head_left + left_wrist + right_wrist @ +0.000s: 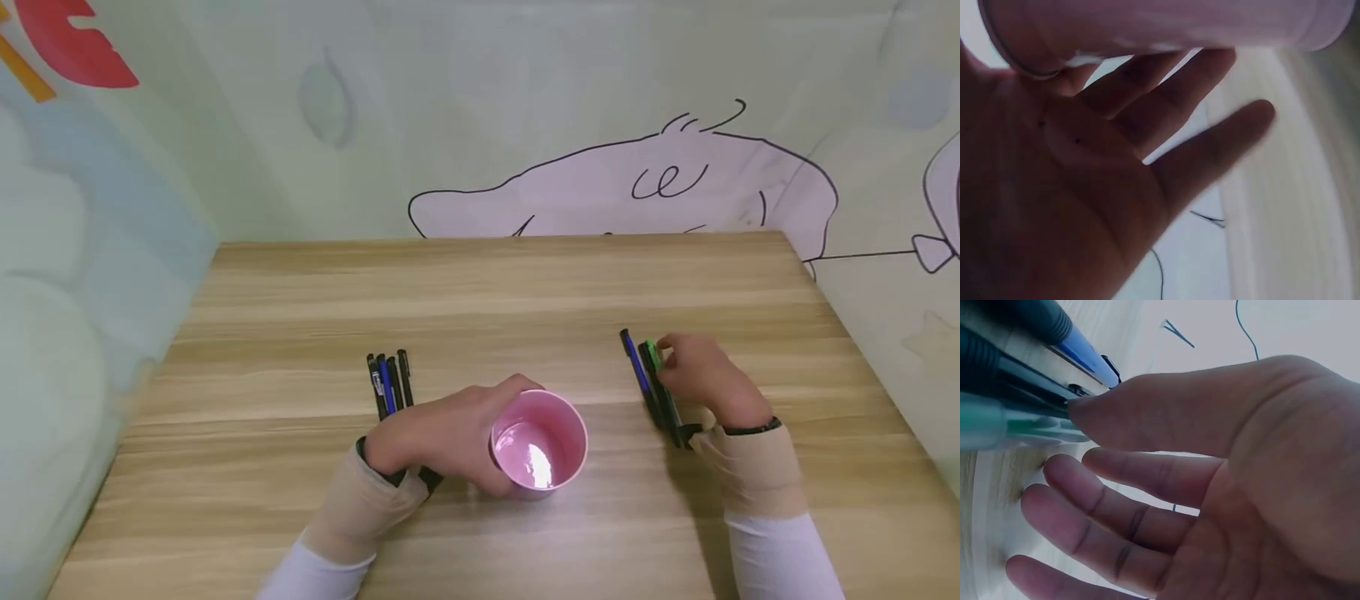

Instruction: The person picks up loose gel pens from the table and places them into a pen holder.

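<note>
A pink cup (pixel 576 437) stands at mid-table with its round mouth facing up, and nothing shows inside it. My left hand (pixel 465 429) grips it from the left side, thumb and forefinger curved round the wall. In the left wrist view the cup's side (pixel 1166 25) lies across the fingers. At the right, my right hand (pixel 701 375) is at a green pen (pixel 654 354), its thumb (pixel 1147 412) overlapping the pen and its other fingers spread loosely below. Alongside lie a black pen (pixel 649 375) and a blue pen (pixel 636 362).
Several black and blue pens (pixel 388 383) lie side by side left of the cup, their near ends hidden behind the left hand. The wooden table (pixel 495 292) meets a wall with cartoon drawings (pixel 600 183) at its far edge.
</note>
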Demonstrator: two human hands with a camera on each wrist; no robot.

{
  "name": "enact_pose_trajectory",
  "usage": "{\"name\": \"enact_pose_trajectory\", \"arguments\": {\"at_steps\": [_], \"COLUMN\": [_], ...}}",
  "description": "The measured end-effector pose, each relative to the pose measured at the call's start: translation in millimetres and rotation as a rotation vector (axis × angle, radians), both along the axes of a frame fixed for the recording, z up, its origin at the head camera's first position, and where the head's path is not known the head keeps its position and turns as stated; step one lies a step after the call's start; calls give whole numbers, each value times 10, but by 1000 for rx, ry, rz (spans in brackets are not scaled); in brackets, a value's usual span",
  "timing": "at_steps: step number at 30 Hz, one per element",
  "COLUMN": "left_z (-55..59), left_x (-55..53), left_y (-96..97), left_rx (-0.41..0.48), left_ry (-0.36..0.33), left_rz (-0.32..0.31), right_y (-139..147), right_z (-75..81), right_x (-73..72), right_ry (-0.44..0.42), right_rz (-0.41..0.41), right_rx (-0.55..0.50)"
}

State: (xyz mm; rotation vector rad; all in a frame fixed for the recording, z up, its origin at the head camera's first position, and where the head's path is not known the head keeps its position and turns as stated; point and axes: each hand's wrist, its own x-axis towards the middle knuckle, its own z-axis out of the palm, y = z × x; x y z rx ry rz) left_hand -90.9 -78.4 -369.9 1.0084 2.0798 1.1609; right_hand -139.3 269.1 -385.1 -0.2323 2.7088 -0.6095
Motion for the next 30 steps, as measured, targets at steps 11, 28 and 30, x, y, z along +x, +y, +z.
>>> {"name": "enact_pose_trajectory", "arguments": {"at_steps": [11,28,30], "left_z": [-71,-189,-181], "left_x": [28,1,-1], "left_y": [-52,-45,-54], "left_rx": [49,132,126], "left_ry": [1,-27,-26], "left_rz": [17,-33,-32], "right_y": [-51,-66,-73], "right_z": [15,-23,-30], "right_x": [-47,7,-5], "right_ry": [19,-3,-5], "right_rz": [-3,-35,-35], "right_rx": [-1,4,4]}}
